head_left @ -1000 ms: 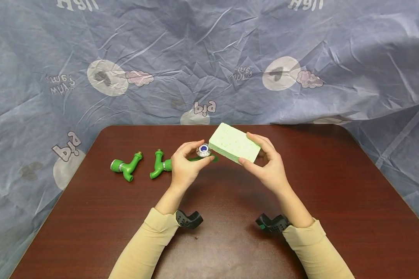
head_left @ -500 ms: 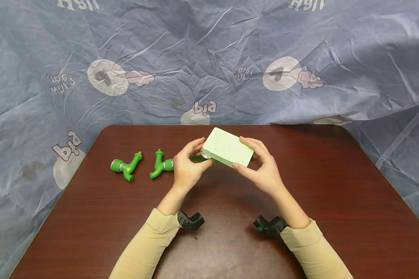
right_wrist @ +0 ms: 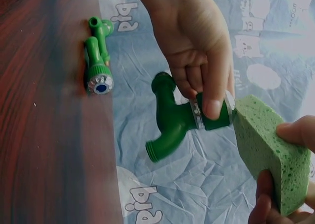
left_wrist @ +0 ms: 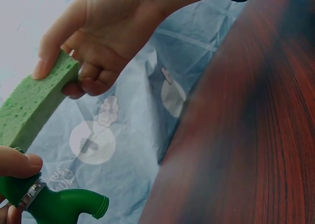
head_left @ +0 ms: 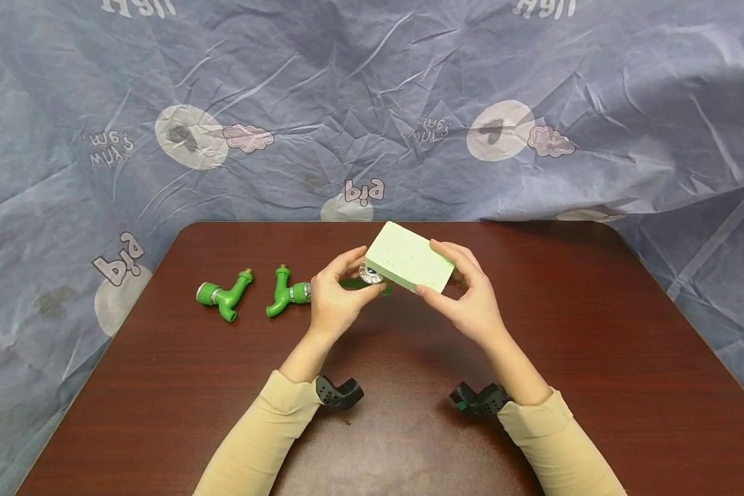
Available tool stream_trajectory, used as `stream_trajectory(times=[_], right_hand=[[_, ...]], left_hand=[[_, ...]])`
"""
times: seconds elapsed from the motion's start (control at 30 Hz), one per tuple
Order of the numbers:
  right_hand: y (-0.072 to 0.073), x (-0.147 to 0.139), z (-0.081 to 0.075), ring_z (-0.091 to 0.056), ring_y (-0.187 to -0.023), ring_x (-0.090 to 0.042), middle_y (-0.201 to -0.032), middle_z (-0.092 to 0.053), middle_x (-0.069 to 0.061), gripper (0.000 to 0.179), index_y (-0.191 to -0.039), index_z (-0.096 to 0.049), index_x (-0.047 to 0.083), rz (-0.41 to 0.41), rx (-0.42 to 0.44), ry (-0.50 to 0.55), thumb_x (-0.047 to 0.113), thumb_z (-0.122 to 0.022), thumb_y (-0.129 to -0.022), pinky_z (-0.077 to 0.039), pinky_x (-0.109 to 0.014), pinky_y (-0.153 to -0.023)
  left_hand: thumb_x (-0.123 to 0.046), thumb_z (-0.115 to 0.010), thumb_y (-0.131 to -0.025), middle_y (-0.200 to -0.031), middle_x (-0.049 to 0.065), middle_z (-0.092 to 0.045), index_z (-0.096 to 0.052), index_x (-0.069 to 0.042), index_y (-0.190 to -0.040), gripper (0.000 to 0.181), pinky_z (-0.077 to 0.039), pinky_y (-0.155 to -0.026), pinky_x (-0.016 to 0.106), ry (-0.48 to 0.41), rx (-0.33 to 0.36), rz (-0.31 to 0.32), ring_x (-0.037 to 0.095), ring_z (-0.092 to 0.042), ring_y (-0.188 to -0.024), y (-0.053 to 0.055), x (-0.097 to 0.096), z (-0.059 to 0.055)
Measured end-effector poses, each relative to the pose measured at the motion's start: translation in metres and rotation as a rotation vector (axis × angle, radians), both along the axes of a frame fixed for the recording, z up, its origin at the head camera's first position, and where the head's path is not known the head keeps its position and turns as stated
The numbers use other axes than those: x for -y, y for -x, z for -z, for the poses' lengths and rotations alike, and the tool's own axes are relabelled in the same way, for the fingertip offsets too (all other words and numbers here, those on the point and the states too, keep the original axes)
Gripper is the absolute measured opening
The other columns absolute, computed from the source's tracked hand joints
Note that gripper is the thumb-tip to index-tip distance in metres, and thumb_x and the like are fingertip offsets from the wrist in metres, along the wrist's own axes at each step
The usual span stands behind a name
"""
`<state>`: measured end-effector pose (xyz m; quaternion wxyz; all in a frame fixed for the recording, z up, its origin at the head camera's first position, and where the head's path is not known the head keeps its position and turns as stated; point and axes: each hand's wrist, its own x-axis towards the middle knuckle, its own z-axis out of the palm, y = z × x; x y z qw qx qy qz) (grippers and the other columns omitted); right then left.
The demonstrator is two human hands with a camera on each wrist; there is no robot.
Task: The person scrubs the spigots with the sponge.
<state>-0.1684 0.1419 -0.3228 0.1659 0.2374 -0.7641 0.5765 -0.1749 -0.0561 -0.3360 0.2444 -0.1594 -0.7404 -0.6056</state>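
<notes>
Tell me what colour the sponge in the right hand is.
Light green, with darker green pores; the sponge shows best in the right wrist view.

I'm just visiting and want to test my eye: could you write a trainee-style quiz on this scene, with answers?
1. What does the right grip hold?
2. True or false: the left grip holds nothing.
3. How many loose taps lie on the table? (a) one (b) two (c) four

Key: 1. A sponge. 2. False; it holds a tap. 3. (b).
</notes>
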Motion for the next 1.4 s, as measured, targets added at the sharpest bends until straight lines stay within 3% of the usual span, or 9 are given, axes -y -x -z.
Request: stream_trajectory(times=[0.13,0.37,0.63,0.83,0.97,1.07,1.23,1.4], right_hand=[[0.001,-0.002,-0.001,-0.054,-0.082,-0.010,-0.127,-0.047,-0.020,0.061,-0.129,-0.050,-0.008,0.052,0.030,0.026,-0.012,-0.071,-0.073,-0.046,-0.017,-0.068],[0.002,-0.007,-0.003,-0.055,-0.080,-0.010,-0.127,-0.046,-0.019,0.059,-0.129,-0.050,-0.008,0.054,0.063,0.054,-0.012,-0.070,-0.073,-0.046,-0.016,-0.066],[0.002,-0.010,-0.006,-0.052,-0.079,-0.011,-0.125,-0.048,-0.019,0.057,-0.127,-0.052,-0.007,0.044,0.068,-0.019,-0.011,-0.069,-0.072,-0.044,-0.018,-0.062],[0.004,-0.011,-0.005,-0.051,-0.079,-0.012,-0.126,-0.048,-0.018,0.057,-0.128,-0.052,-0.006,0.038,0.101,-0.053,-0.009,-0.070,-0.074,-0.043,-0.017,-0.061],[0.010,-0.016,0.004,-0.054,-0.077,-0.012,-0.127,-0.047,-0.016,0.058,-0.130,-0.051,-0.004,0.015,0.117,-0.012,-0.009,-0.069,-0.075,-0.046,-0.017,-0.061],[0.018,-0.021,0.013,-0.057,-0.079,-0.013,-0.127,-0.048,-0.011,0.058,-0.131,-0.051,-0.001,0.000,0.147,0.044,-0.009,-0.069,-0.076,-0.050,-0.018,-0.063],[0.025,-0.027,0.022,-0.059,-0.084,-0.014,-0.124,-0.048,-0.006,0.059,-0.132,-0.052,0.002,-0.019,0.172,0.101,-0.008,-0.070,-0.077,-0.052,-0.019,-0.066],[0.025,-0.028,0.022,-0.059,-0.084,-0.013,-0.123,-0.049,-0.005,0.059,-0.132,-0.051,0.001,-0.031,0.171,0.119,-0.009,-0.069,-0.077,-0.053,-0.019,-0.066]], left_hand=[[0.010,-0.080,-0.063,-0.102,0.023,-0.066,-0.062,0.009,-0.113,0.053,-0.051,-0.076,0.052,-0.012,-0.013,0.004,0.036,-0.065,-0.087,0.001,0.001,0.000],[0.011,-0.080,-0.063,-0.099,0.024,-0.067,-0.064,0.010,-0.109,0.048,-0.052,-0.074,0.050,-0.061,-0.030,0.000,0.035,-0.065,-0.086,0.005,0.003,0.001],[0.009,-0.082,-0.062,-0.086,0.024,-0.068,-0.066,0.010,-0.101,0.042,-0.053,-0.068,0.050,-0.105,-0.008,-0.036,0.036,-0.063,-0.075,0.005,0.005,-0.001],[0.004,-0.083,-0.064,-0.087,0.021,-0.068,-0.068,0.006,-0.105,0.044,-0.054,-0.066,0.045,-0.069,0.032,-0.037,0.034,-0.063,-0.073,0.006,0.007,0.000],[0.001,-0.083,-0.065,-0.094,0.018,-0.069,-0.068,0.002,-0.110,0.048,-0.054,-0.071,0.045,-0.045,0.070,0.014,0.031,-0.065,-0.079,0.017,0.011,0.013],[0.002,-0.081,-0.068,-0.101,0.015,-0.069,-0.066,-0.001,-0.115,0.050,-0.054,-0.076,0.042,-0.021,0.087,0.084,0.028,-0.066,-0.082,0.024,0.016,0.022],[0.005,-0.073,-0.073,-0.101,0.014,-0.068,-0.063,-0.001,-0.121,0.049,-0.055,-0.075,0.037,0.045,0.083,0.193,0.025,-0.066,-0.080,0.026,0.024,0.022],[0.009,-0.073,-0.073,-0.105,0.017,-0.067,-0.061,0.002,-0.120,0.050,-0.054,-0.077,0.037,0.001,0.074,0.258,0.026,-0.064,-0.088,0.022,0.024,0.014]])
